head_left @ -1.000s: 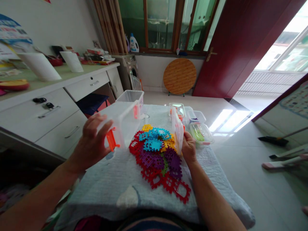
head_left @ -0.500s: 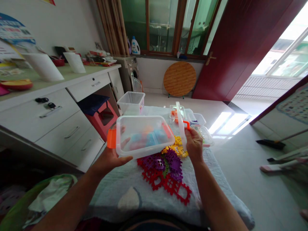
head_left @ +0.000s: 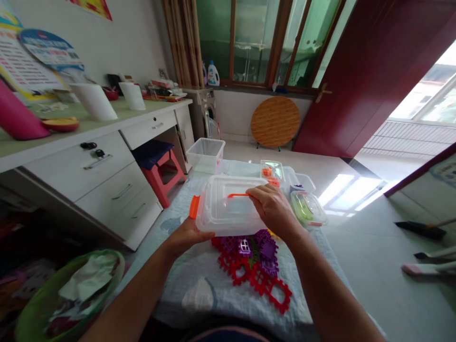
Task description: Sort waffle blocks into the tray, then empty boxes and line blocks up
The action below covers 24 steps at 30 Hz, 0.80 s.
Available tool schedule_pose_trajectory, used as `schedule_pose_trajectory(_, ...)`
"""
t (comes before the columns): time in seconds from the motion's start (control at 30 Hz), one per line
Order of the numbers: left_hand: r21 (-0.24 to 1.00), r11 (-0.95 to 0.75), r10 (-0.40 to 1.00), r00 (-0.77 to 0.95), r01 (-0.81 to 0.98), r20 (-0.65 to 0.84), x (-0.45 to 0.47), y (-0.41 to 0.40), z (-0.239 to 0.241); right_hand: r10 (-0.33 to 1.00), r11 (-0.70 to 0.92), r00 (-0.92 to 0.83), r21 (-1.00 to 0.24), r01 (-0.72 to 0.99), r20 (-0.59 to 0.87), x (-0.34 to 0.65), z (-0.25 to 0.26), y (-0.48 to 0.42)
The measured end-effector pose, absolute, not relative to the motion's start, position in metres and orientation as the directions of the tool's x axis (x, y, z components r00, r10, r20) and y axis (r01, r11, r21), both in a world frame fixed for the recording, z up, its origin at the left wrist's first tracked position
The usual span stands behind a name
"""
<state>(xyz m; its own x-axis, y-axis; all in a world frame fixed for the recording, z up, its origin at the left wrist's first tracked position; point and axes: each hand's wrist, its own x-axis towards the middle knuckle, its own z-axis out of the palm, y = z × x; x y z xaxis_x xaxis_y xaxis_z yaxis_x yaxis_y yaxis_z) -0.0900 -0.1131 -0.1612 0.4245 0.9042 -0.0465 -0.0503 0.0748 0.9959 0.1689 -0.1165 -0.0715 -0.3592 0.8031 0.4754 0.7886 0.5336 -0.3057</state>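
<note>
My left hand (head_left: 190, 237) is closed on the near left corner of a clear plastic storage box (head_left: 228, 232), below its orange latch (head_left: 194, 206). The box is held up, tilted, above the covered table. Over its top lies a translucent lid (head_left: 217, 202) with a thin orange handle (head_left: 238, 195). My right hand (head_left: 269, 206) grips that handle, its fingers wrapped round the right end. Under and in front of the box lie interlocking plastic pieces: purple ones (head_left: 268, 249) and red ones (head_left: 258, 278). Some yellow pieces are mostly hidden behind the box and right hand.
An open clear bin (head_left: 205, 154) stands at the table's far left. Small lidded boxes with orange pieces (head_left: 267, 171) and green pieces (head_left: 302, 209) sit at the right. A red stool (head_left: 164, 175) and a green basket (head_left: 119, 266) are on the left.
The lid, upright at the right of the box before, now lies over the box top. My right hand has moved left with it. The view has shifted somewhat.
</note>
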Motion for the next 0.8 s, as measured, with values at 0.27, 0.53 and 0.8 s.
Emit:
schedule_pose_trajectory(0.27, 0.962, 0.112, 0.861, 0.508, -0.248, 0.031, -0.092, -0.111, -0.167, 0.847, 0.480, -0.404, -0.168, 0.861, 0.346, 0.146, -0.071, -0.109)
schedule_pose_trajectory(0.53, 0.796, 0.241, 0.859, 0.504, -0.556, 0.091, -0.093, -0.117, -0.154, 0.848, 0.473, -0.409, -0.133, 0.871, 0.337, 0.136, -0.073, -0.117)
schedule_pose_trajectory(0.8, 0.720, 0.306, 0.927, 0.368, -0.623, -0.076, -0.078, -0.121, -0.142, 0.865, 0.484, -0.443, -0.160, 0.860, 0.237, 0.132, -0.069, -0.124)
